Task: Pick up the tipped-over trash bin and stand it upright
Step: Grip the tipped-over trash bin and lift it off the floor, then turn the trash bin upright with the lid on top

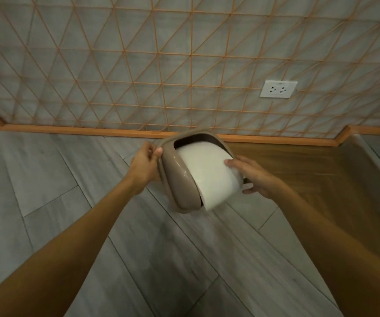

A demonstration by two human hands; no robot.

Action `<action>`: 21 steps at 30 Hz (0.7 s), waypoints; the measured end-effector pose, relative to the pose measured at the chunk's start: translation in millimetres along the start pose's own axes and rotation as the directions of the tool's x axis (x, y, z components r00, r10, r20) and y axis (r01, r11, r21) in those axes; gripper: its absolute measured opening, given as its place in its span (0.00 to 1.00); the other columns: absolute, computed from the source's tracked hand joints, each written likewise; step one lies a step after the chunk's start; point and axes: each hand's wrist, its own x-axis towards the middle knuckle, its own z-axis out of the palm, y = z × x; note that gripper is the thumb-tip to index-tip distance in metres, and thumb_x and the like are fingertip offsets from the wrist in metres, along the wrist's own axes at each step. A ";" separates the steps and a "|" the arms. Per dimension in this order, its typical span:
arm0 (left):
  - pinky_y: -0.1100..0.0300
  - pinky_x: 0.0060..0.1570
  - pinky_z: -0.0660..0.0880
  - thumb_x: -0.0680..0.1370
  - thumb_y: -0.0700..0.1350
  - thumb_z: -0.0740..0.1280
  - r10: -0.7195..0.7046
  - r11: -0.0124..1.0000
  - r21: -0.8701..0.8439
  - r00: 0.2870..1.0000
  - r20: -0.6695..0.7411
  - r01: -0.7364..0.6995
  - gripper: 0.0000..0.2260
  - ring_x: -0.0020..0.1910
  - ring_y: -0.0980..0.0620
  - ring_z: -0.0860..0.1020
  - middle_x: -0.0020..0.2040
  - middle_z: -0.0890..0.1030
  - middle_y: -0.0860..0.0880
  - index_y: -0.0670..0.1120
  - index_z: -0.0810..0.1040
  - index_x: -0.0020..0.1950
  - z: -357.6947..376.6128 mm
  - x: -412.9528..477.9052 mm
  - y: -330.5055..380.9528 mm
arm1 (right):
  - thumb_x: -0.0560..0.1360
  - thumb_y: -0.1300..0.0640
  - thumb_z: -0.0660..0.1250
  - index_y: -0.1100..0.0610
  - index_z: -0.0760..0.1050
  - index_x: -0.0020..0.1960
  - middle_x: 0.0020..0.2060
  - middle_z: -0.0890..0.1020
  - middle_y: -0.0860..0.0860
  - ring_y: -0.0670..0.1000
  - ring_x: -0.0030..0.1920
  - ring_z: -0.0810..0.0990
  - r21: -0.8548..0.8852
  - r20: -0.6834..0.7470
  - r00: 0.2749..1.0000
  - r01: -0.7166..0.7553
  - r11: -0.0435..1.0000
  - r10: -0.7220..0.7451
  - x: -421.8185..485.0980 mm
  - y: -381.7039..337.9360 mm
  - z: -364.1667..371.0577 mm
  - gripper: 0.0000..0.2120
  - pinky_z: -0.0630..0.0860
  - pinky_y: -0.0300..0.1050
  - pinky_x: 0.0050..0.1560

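- Floor (47, 179) is grey plank-style tile laid on a diagonal, pretty matte. On my right there's a warm brown wood-look patch (310, 170) butting up against it, and past that a pale raised edge (376, 161) running off toward the right side of the view.
- Back wall (93, 53) is grey panels covered with an orange triangle lattice, and an orange baseboard (70, 128) runs along the bottom. White double outlet (278, 89) sits on the wall, up and to the right of the bin.
- The trash bin (207, 177) is off the floor, held between both hands in the middle of the view, just in front of the baseboard. White body, tan swing-top lid (177, 172). It's tilted on its side, lid end toward my left, base end toward my right, so not upright yet.
- Left hand (144, 167) is on the lid rim, fingers (159, 152) curled and pinching the edge with the thumb on top.
- Right hand (255, 177) cups the base end of the white body, fingers spread loosely around it and pressing on the side.
- Plenty of bare floor below and to the left of the bin. Wall is close behind it, and the wood patch is just to the right.
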 end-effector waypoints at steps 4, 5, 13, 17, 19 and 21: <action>0.49 0.31 0.84 0.84 0.48 0.58 -0.111 0.983 -0.144 0.994 0.010 0.111 0.08 0.48 0.44 0.79 0.49 0.74 0.44 0.45 0.69 0.49 -10.1 6.7 3.8 | 0.75 0.41 0.65 0.46 0.66 0.73 0.66 0.72 0.51 0.56 0.61 0.74 0.021 -0.026 0.998 0.051 0.998 -0.050 -5.1 -16.8 -2.3 0.28 0.75 0.61 0.60; 0.53 0.28 0.83 0.84 0.48 0.58 -0.147 0.973 -0.178 0.989 0.023 0.148 0.07 0.47 0.46 0.78 0.49 0.74 0.45 0.44 0.69 0.51 -11.7 6.7 3.1 | 0.75 0.41 0.65 0.46 0.67 0.72 0.65 0.73 0.51 0.56 0.61 0.73 0.024 -0.032 0.998 0.062 0.998 -0.061 -6.6 -21.8 -3.2 0.26 0.75 0.60 0.60; 0.57 0.24 0.81 0.84 0.50 0.59 -0.254 0.950 -0.171 0.965 0.063 0.261 0.10 0.42 0.50 0.77 0.49 0.75 0.46 0.44 0.71 0.57 -19.1 9.0 -1.9 | 0.76 0.40 0.63 0.47 0.68 0.69 0.67 0.72 0.50 0.56 0.64 0.71 -0.028 -0.099 0.992 0.070 0.997 -0.072 -17.4 -33.1 5.5 0.24 0.71 0.58 0.61; 0.54 0.38 0.79 0.84 0.51 0.57 -0.216 0.973 -0.086 0.976 0.001 0.216 0.17 0.47 0.47 0.78 0.56 0.77 0.43 0.42 0.73 0.66 -16.7 24.8 7.3 | 0.77 0.41 0.62 0.52 0.65 0.74 0.63 0.72 0.51 0.53 0.58 0.71 0.000 -0.116 0.990 0.079 0.997 -0.078 -21.0 -30.2 17.6 0.28 0.68 0.42 0.45; 0.51 0.46 0.77 0.84 0.53 0.55 -0.211 0.976 -0.066 0.977 -0.034 0.208 0.19 0.51 0.46 0.76 0.56 0.78 0.42 0.42 0.76 0.65 -14.3 29.0 11.2 | 0.77 0.41 0.62 0.53 0.64 0.75 0.66 0.72 0.52 0.53 0.58 0.71 0.018 -0.127 0.989 0.073 0.997 -0.070 -21.5 -27.8 23.2 0.30 0.64 0.40 0.39; 0.53 0.44 0.76 0.84 0.55 0.55 -0.205 0.977 -0.064 0.978 -0.040 0.203 0.20 0.48 0.46 0.76 0.52 0.78 0.42 0.42 0.78 0.60 -11.6 31.5 13.0 | 0.75 0.37 0.63 0.51 0.61 0.76 0.73 0.66 0.53 0.57 0.67 0.68 0.034 -0.140 0.989 0.054 0.998 -0.049 -22.0 -28.2 30.2 0.34 0.68 0.47 0.54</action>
